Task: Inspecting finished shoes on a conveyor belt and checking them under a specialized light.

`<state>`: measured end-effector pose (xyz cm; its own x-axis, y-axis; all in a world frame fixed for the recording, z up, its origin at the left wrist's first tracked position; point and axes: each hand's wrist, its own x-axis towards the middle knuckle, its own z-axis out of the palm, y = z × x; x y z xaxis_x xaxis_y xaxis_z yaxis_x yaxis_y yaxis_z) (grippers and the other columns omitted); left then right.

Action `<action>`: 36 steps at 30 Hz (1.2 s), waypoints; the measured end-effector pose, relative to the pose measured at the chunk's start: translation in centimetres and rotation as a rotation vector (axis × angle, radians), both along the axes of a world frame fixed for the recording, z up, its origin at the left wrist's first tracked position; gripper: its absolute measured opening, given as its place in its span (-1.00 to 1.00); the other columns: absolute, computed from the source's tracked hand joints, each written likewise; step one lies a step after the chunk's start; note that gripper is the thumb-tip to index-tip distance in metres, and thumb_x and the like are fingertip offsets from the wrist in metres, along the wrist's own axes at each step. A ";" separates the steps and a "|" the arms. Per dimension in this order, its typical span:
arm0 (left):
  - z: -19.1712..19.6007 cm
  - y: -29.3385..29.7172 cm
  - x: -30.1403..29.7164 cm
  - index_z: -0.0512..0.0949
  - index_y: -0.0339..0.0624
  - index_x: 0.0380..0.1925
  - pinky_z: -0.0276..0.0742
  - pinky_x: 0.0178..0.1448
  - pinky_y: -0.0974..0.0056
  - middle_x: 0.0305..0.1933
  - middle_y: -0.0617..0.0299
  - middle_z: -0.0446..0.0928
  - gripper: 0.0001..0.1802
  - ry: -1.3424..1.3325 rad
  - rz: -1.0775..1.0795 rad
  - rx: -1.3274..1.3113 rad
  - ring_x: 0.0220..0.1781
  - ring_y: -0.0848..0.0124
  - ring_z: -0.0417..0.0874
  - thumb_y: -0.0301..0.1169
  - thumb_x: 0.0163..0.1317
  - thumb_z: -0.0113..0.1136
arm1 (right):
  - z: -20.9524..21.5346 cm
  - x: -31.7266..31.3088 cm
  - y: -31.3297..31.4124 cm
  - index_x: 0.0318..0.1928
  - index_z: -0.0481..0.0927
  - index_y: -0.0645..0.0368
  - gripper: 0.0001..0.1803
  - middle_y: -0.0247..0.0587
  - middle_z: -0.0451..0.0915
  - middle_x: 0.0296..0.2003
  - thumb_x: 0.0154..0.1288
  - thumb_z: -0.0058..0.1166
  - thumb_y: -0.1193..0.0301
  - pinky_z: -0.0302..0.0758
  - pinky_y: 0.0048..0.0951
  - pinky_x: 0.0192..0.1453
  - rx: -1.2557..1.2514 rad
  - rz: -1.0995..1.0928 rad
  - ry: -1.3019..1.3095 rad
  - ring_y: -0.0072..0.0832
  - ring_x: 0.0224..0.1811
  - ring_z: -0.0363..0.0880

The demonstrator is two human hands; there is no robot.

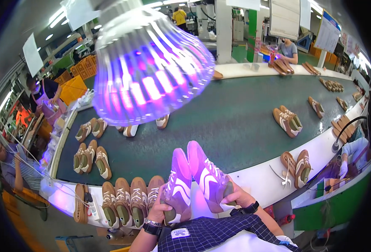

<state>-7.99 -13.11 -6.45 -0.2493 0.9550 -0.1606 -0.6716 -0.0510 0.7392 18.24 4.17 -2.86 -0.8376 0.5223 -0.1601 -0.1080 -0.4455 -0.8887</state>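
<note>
I lose some belt [244,126] behind lamp [152,71] | held shoes [179,185]: toes away, axes converging | left hand [158,210], right hand [241,195] pinch heels

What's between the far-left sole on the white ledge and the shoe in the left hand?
Head view: white power strip, then four brown shoes in a row.

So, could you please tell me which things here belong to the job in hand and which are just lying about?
Likely the job:
left shoe in left hand
right shoe in right hand
lit lamp above
row of shoes

Seemingly just lying about:
power strip
red bottle
</note>
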 end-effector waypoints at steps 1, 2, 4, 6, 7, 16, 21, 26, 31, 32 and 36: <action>0.2 -0.1 -0.3 0.14 -0.12 0.35 0.34 0.34 0.20 0.21 0.13 0.37 0.05 0.010 0.001 0.008 0.27 0.20 0.40 -0.63 -0.37 0.10 | 0.1 -0.2 -0.1 0.38 0.05 0.16 0.09 -0.21 0.30 0.21 -0.25 0.31 0.52 0.15 -0.34 0.40 0.028 -0.011 -0.005 -0.39 0.30 0.25; 0.4 -0.2 -0.7 0.13 -0.12 0.36 0.34 0.33 0.20 0.22 0.12 0.37 0.05 0.026 0.008 0.014 0.27 0.20 0.40 -0.63 -0.37 0.10 | 0.2 -0.4 -0.2 0.38 0.05 0.16 0.10 -0.20 0.31 0.20 -0.26 0.32 0.51 0.16 -0.34 0.40 0.072 -0.017 -0.007 -0.38 0.29 0.26; 1.1 -0.1 -1.3 0.13 -0.15 0.35 0.30 0.37 0.17 0.24 0.10 0.36 0.05 0.035 0.022 0.026 0.30 0.18 0.38 -0.57 -0.37 0.11 | 0.5 -0.8 -0.3 0.38 0.06 0.16 0.11 -0.17 0.31 0.20 -0.28 0.35 0.49 0.17 -0.33 0.39 0.184 -0.029 0.009 -0.37 0.28 0.27; 1.7 0.1 -1.6 0.16 -0.19 0.33 0.23 0.45 0.13 0.23 0.09 0.39 0.03 0.048 0.083 0.049 0.33 0.17 0.36 -0.51 -0.39 0.13 | 0.5 -1.5 -0.3 0.36 0.07 0.16 0.05 -0.14 0.33 0.18 -0.20 0.34 0.38 0.22 -0.33 0.37 0.214 -0.075 0.072 -0.35 0.26 0.31; 1.9 0.2 -1.5 0.14 -0.18 0.34 0.28 0.41 0.14 0.24 0.09 0.38 0.01 0.038 0.085 0.088 0.32 0.18 0.38 -0.45 -0.32 0.18 | 0.4 -2.1 -0.4 0.36 0.07 0.15 0.04 -0.14 0.34 0.17 -0.17 0.33 0.34 0.23 -0.33 0.36 0.182 -0.100 0.139 -0.35 0.26 0.32; 1.4 0.2 0.6 0.08 -0.21 0.37 0.44 0.28 0.17 0.24 0.09 0.38 0.13 0.002 0.015 0.159 0.22 0.25 0.48 0.02 -0.13 0.45 | -2.9 -4.8 -2.2 0.30 0.27 0.36 -0.29 -0.03 0.49 0.14 0.28 0.04 0.14 0.34 -0.26 0.36 -0.324 -0.059 0.159 -0.32 0.17 0.50; 0.5 1.4 0.0 0.04 -0.16 0.40 0.21 0.45 0.10 0.29 0.10 0.32 0.04 -0.063 -0.040 0.187 0.36 0.23 0.33 -0.19 -0.04 0.41 | -4.8 -4.2 -2.4 0.33 0.21 0.32 -0.32 0.03 0.43 0.20 0.30 0.00 0.21 0.32 -0.18 0.39 -0.542 0.018 0.135 -0.24 0.23 0.45; -0.6 1.5 -0.9 0.09 -0.23 0.37 0.28 0.42 0.04 0.28 0.08 0.35 -0.16 -0.282 -0.071 0.088 0.33 0.18 0.38 -0.32 0.14 0.29 | -4.9 -3.7 -1.4 0.34 0.20 0.31 -0.31 0.04 0.40 0.23 0.26 0.02 0.26 0.28 -0.16 0.41 -0.533 0.141 0.242 -0.21 0.25 0.42; -1.7 2.2 -2.2 0.18 -0.27 0.33 0.25 0.45 0.04 0.29 0.06 0.37 -0.26 -0.300 -0.187 0.145 0.33 0.15 0.40 -0.44 0.15 0.23 | -3.4 -3.4 -0.9 0.33 0.21 0.33 -0.28 0.02 0.42 0.21 0.15 0.03 0.35 0.27 -0.18 0.41 -0.513 0.102 0.278 -0.21 0.25 0.41; -2.0 2.2 -2.0 0.18 -0.28 0.33 0.24 0.46 0.03 0.29 0.06 0.37 -0.27 -0.332 -0.140 0.159 0.33 0.15 0.40 -0.46 0.14 0.23 | -3.1 -3.2 -0.8 0.33 0.22 0.34 -0.27 0.01 0.43 0.20 0.13 0.03 0.37 0.27 -0.19 0.41 -0.470 0.057 0.273 -0.21 0.25 0.42; -2.4 2.0 -1.1 0.28 -0.27 0.27 0.20 0.48 0.02 0.25 0.05 0.42 -0.34 -0.456 0.088 0.110 0.33 0.10 0.39 -0.49 0.13 0.20 | -1.8 -2.6 0.3 0.29 0.25 0.35 -0.27 -0.03 0.46 0.16 0.05 0.04 0.39 0.28 -0.22 0.40 -0.389 -0.113 0.374 -0.22 0.21 0.45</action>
